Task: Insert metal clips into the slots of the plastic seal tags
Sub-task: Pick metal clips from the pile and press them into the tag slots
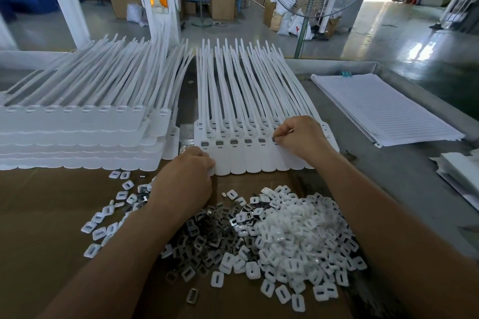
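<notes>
A joined row of white plastic seal tags (pixel 248 160) lies flat in front of me, long tails pointing away. Several of its slots on the left hold metal clips (pixel 234 141). My right hand (pixel 298 137) pinches a small metal clip with thumb and forefinger at the slot just right of the filled ones. My left hand (pixel 189 176) is curled on the row's lower left corner, pressing it down; whether it holds clips is hidden. A heap of dark metal clips (pixel 207 238) lies on the brown cardboard (pixel 51 215) between my forearms.
A pile of white plastic caps (pixel 298 241) sits right of the metal clips, with loose caps scattered left. Stacked rows of seal tags (pixel 77 137) fill the left. A lined paper pad (pixel 383 106) lies at the right on the grey table. A fan stands behind.
</notes>
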`<state>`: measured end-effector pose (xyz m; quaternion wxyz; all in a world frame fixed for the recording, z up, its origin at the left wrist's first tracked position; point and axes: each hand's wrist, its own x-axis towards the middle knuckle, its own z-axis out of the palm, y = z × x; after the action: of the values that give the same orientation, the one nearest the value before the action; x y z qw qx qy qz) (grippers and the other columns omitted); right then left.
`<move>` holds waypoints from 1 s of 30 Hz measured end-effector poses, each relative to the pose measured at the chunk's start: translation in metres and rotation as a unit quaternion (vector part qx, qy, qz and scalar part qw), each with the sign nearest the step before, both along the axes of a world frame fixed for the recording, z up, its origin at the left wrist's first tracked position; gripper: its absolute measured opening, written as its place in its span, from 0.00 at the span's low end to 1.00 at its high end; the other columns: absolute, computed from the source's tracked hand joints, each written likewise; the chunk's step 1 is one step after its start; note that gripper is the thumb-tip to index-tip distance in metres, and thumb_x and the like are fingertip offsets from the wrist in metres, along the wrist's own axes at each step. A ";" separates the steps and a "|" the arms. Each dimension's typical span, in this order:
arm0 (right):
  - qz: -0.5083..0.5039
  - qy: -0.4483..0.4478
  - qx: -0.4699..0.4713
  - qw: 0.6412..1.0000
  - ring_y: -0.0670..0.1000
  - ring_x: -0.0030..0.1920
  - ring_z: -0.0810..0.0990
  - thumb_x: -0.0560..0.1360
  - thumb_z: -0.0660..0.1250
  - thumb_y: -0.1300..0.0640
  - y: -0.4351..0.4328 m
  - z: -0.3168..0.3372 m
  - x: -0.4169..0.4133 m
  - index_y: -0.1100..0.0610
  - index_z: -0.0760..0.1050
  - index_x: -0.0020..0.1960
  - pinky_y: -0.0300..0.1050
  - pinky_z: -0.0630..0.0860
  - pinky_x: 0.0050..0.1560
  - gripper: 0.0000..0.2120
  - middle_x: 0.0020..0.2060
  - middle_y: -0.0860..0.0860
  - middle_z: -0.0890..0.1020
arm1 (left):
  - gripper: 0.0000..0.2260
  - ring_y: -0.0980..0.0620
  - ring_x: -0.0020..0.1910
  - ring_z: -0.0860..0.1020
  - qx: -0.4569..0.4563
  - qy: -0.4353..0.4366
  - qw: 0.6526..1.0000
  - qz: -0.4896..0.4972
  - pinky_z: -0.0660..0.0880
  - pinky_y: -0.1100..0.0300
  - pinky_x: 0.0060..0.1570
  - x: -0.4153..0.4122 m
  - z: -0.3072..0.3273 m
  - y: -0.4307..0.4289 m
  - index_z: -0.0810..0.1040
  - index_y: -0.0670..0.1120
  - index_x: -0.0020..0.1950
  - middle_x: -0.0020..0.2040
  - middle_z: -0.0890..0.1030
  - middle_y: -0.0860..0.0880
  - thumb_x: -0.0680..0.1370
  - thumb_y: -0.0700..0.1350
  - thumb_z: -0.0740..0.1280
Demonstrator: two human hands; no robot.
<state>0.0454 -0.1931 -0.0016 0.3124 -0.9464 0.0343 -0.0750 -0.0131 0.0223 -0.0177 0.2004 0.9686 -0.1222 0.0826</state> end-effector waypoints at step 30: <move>0.240 0.082 -0.035 0.967 0.35 0.39 0.76 0.72 0.70 0.57 0.031 0.039 -0.064 0.51 0.80 0.45 0.28 0.73 0.41 0.03 0.36 0.38 0.77 | 0.15 0.52 0.57 0.74 0.003 0.000 1.000 -0.001 0.68 0.63 0.54 0.001 0.002 -0.006 0.78 0.46 0.58 0.61 0.74 0.50 0.75 0.36 0.58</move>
<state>-0.0190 -0.1617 0.0372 0.2838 -0.9402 -0.1711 0.0786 -0.0125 0.0166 -0.0157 0.1975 0.9690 -0.1235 0.0821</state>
